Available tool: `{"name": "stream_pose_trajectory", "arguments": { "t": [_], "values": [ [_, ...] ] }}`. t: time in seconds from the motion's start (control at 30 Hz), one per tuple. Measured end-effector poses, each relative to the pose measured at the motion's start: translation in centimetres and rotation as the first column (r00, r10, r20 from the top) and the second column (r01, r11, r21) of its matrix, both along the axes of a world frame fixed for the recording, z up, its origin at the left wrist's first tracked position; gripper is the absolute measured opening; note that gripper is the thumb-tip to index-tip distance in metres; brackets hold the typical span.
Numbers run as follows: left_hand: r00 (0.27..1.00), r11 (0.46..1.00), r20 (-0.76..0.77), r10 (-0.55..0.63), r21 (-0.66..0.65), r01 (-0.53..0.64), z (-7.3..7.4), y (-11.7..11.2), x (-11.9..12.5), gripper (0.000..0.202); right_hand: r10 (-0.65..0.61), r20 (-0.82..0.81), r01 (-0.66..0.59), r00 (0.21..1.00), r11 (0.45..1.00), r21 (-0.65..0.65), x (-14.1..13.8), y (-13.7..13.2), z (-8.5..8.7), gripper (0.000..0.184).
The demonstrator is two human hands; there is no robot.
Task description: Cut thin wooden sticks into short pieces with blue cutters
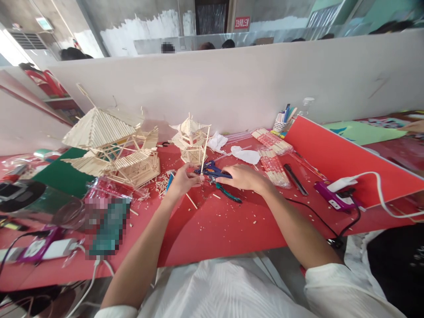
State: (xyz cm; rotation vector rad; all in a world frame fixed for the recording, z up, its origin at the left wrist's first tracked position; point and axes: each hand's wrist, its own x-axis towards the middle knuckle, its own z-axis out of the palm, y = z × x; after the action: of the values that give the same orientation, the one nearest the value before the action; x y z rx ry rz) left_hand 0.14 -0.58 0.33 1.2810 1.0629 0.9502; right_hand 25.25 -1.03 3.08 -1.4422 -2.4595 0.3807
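Observation:
My left hand (183, 179) pinches a thin wooden stick (205, 148) that stands nearly upright on the red table (215, 225). My right hand (243, 176) lies over a dark blue glue gun (212, 170) whose tip points at the stick's lower end. Green-handled pliers (228, 194) lie just under that hand. A small stick pavilion (191, 141) stands right behind the stick. A larger stick-built house model (112, 148) stands to the left.
Packets of sticks (273, 159) and white tissue (245, 154) lie at the back right. A purple glue gun (334, 196) with cable rests by a raised red board (347, 154). A pen cup (283, 123) stands at the grey partition. Chargers and cables lie front left.

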Motion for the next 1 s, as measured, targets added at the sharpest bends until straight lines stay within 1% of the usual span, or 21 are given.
{"name": "stream_pose_trajectory", "arguments": {
  "t": [0.17, 0.27, 0.43, 0.6, 0.87, 1.0],
  "values": [
    [1.0, 1.0, 0.001, -0.001, -0.001, 0.001, -0.3, 0.1, 0.0, 0.064, -0.014, 0.098, 0.016, 0.995, 1.0, -0.015, -0.8, -0.6, 1.0, 0.058],
    [1.0, 1.0, 0.009, 0.005, -0.006, -0.005, -0.4, 0.2, -0.1, 0.063, -0.043, 0.131, 0.043, 0.99, 0.999, 0.007, -0.9, -0.7, 1.3, 0.059],
    [1.0, 1.0, 0.015, 0.005, -0.021, -0.005, -0.2, 0.0, -0.1, 0.062, -0.051, 0.146, 0.045, 0.988, 0.998, 0.043, -0.9, -0.8, 1.2, 0.057],
    [1.0, 1.0, 0.006, -0.009, -0.022, 0.009, 0.0, 0.0, -0.1, 0.06, -0.037, 0.145, 0.03, 0.989, 0.998, 0.048, -1.0, -0.8, 1.2, 0.054],
    [1.0, 1.0, 0.02, -0.008, -0.024, 0.008, 0.1, 0.0, -0.1, 0.064, -0.058, 0.192, 0.039, 0.98, 0.994, 0.103, -1.2, -0.8, 0.7, 0.057],
    [1.0, 1.0, 0.003, -0.006, -0.025, 0.006, 0.2, -0.1, 0.0, 0.063, -0.051, 0.22, 0.027, 0.974, 0.994, 0.109, -1.4, -0.9, 0.5, 0.058]
  ]
}}
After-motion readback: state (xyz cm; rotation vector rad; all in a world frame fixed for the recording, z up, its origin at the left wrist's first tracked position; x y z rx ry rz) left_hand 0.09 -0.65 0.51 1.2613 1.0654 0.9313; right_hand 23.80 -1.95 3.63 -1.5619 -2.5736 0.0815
